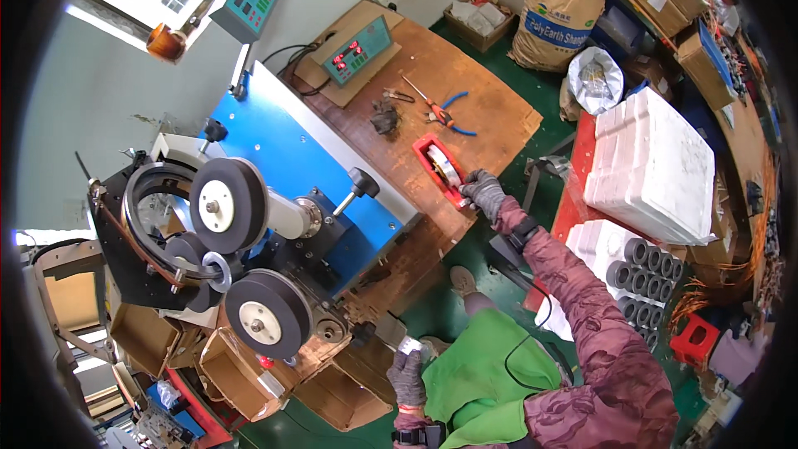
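Green apron cloth (486,374) lies closest to the lens, with a patterned maroon sleeve (594,324) running up from it toward the wooden table (465,91).

Largest item: the blue-faced winding machine (283,150), mounted on the table's left part. Two dark rubber wheels with white hubs stand at its front, the upper wheel (226,204) and the lower wheel (268,313); a dark ring assembly (145,224) sits to the left of them. A black knob lever (363,184) projects from the machine's right flank.

Right of the table, well apart from the machine: stacked white foam trays (652,162), and below them a tray of grey ring cores (644,270). A tan sack (555,21) stands beyond the table's far corner.

On the table behind the machine: a teal counter box (359,48). Blue-handled pliers (449,115) lie to the right of the machine, near the table's middle.

Red tape holder (438,168), carrying a roll, lies at the table's right edge, right of the machine's knob lever.

Right hand (484,193), grey-gloved, rests against the near end of the red tape holder; its grip is narrow, fingers curled at the holder's corner, touching.

Left hand (407,378), grey-gloved, is below the machine's lower wheel; its grip is closed around a small pale cylindrical object (410,346), kind not discernible.
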Action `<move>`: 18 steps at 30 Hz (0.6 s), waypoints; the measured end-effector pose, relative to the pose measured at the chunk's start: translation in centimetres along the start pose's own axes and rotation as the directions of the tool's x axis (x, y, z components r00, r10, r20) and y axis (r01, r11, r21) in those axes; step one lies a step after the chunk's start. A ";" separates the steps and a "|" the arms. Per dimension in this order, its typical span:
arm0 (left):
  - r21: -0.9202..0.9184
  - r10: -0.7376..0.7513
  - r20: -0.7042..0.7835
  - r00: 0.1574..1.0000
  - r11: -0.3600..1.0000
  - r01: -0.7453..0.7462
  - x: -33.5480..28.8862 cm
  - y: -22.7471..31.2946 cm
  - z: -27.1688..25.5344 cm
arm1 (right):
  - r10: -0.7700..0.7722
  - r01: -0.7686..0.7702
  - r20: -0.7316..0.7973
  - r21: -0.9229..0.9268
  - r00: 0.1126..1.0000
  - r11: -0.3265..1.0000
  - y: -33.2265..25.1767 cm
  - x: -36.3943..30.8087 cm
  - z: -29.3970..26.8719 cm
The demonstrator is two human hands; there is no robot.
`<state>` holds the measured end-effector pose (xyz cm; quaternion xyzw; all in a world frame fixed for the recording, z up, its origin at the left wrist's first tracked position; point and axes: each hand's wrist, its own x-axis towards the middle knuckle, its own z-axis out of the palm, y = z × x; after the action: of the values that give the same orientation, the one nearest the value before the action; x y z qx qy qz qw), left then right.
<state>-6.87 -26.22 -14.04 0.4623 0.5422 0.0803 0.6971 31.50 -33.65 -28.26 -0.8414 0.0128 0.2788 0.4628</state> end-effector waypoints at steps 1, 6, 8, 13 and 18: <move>0.008 0.009 0.007 1.000 1.000 -0.009 0.1 -0.1 -0.3 | 0.064 -0.082 0.120 0.154 0.991 0.985 -0.1 -1.9 -0.5; 0.090 0.007 0.079 0.997 0.996 -0.014 0.5 0.9 1.0 | 0.139 -0.193 0.216 0.255 0.967 0.948 2.8 -7.6 -2.4; 0.191 0.007 0.100 0.995 0.981 -0.026 0.5 1.4 1.3 | 0.151 -0.219 0.233 0.298 0.960 0.929 3.8 -7.1 -1.6; 0.169 0.021 0.093 0.995 0.985 -0.036 0.5 0.3 0.7 | 0.300 -0.358 0.255 0.224 0.919 0.906 4.2 -4.5 0.2; 0.118 -0.015 0.107 0.994 0.993 0.002 0.3 0.2 0.9 | 0.337 -0.337 0.185 -0.030 0.923 0.941 4.1 -2.1 0.6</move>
<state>-5.88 -26.44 -14.08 0.5041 0.5096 0.0202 0.6970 28.28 -36.02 -30.67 -0.7961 0.1139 0.4321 0.4081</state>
